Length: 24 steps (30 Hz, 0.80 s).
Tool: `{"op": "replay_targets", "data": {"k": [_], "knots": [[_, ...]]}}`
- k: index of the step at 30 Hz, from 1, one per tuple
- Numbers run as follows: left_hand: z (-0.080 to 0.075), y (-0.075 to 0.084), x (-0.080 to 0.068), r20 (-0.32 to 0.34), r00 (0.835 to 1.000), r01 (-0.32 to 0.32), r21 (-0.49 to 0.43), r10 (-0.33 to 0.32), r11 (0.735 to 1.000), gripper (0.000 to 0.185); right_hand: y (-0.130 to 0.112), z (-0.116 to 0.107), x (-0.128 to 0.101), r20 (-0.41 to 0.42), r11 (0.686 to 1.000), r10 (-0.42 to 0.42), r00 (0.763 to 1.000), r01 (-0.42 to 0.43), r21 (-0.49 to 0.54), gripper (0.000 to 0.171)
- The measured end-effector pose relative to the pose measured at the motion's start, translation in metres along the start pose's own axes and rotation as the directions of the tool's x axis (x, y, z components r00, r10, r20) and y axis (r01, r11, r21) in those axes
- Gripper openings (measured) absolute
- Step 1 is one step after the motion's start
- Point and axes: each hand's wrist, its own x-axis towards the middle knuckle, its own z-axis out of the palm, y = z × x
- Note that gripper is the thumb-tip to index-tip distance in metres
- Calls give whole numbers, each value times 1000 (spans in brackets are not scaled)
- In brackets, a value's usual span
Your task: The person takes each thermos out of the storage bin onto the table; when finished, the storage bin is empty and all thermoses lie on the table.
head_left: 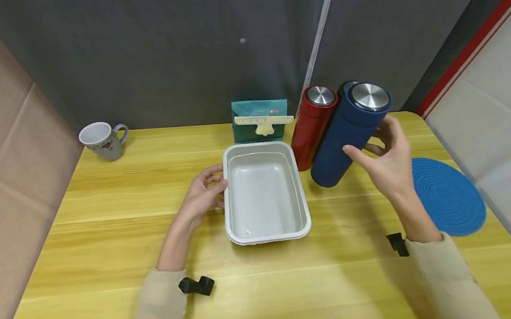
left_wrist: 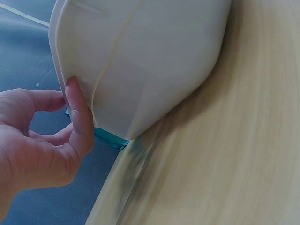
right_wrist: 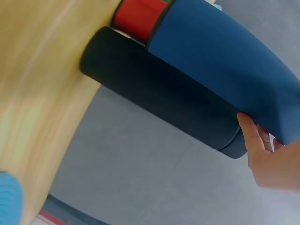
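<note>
A white rectangular tray (head_left: 269,234) sits mid-table. My left hand (head_left: 217,184) pinches its left rim; in the left wrist view the thumb of the left hand (left_wrist: 65,96) presses the outer wall of the tray (left_wrist: 154,61) while a finger curls behind the rim. My right hand (head_left: 368,151) grips a blue flask (head_left: 347,136) with a steel lid, tilted toward the right. A red flask (head_left: 312,126) stands just left of it, a black flask (head_left: 345,86) behind. In the right wrist view, fingers of the right hand (right_wrist: 265,157) wrap the blue flask (right_wrist: 225,61), beside the black flask (right_wrist: 159,96).
A grey mug (head_left: 103,140) stands at the back left. A teal box with a cream clip (head_left: 260,119) sits behind the tray. A round blue mat (head_left: 451,195) lies near the right edge. Dark curtain closes the back; the wooden table (head_left: 104,240) runs left and front.
</note>
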Motion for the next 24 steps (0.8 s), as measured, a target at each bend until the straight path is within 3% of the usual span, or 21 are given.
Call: {"op": "replay_targets", "data": {"k": [13, 24], "knots": [[0, -1, 1, 1, 1000, -4, -16, 4, 1000, 48, 28, -16, -5, -62, 992, 106, 992, -109, -60, 64], [0, -2, 1, -1, 1000, -13, -21, 13, 1000, 48, 40, -24, -6, -89, 988, 124, 988, -131, -79, 65]]}}
